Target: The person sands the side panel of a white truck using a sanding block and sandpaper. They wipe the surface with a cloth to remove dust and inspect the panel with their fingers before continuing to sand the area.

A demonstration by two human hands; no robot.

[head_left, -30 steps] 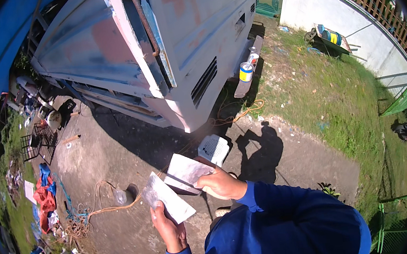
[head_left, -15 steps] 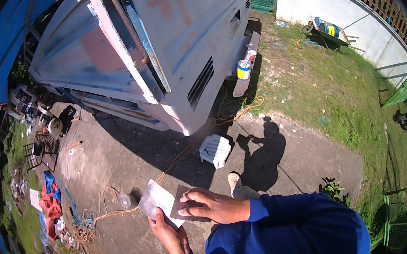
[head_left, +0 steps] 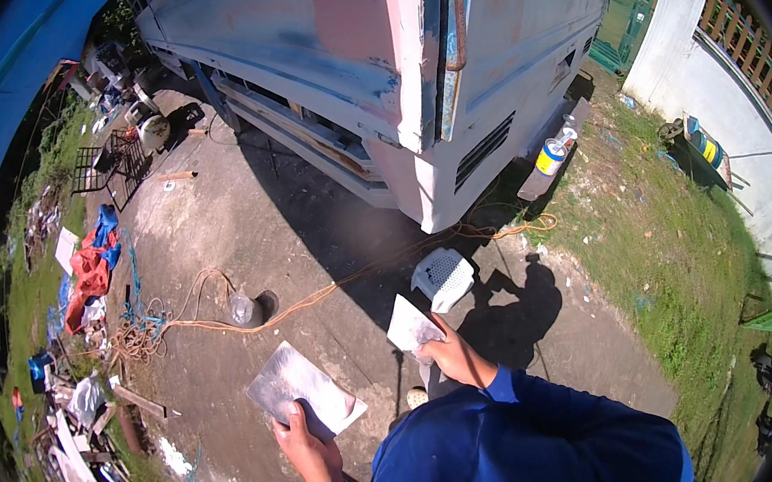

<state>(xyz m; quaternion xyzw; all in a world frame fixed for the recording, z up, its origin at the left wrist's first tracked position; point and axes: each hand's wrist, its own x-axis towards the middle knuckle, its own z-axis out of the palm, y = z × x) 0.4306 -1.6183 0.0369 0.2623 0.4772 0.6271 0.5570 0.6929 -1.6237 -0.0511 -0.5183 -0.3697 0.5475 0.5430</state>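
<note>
My left hand [head_left: 310, 451] grips a square sheet of sandpaper [head_left: 312, 385] by its near edge, thumb on top. The sheet is pale grey, dusted whitish, and its right corner curls up. In my right hand [head_left: 459, 356] is a second, smaller-looking sheet [head_left: 404, 324], tilted up with its pale face showing, pinched between thumb and fingers. The two sheets are apart, both held over the concrete. Just beyond the right hand stands a white plastic stool [head_left: 443, 277].
Ahead is the corner of a large grey vehicle body [head_left: 522, 57] with pink patches. A paint can [head_left: 550, 158] sits on a plank to its right. An orange cord [head_left: 316, 295] crosses the concrete past a clear container [head_left: 241, 308]. Scrap wood [head_left: 81, 471] lies at left.
My right hand has lifted off the left sheet and moved right. Its sheet showed a dark brown face before and now shows a pale one. The view has shifted left.
</note>
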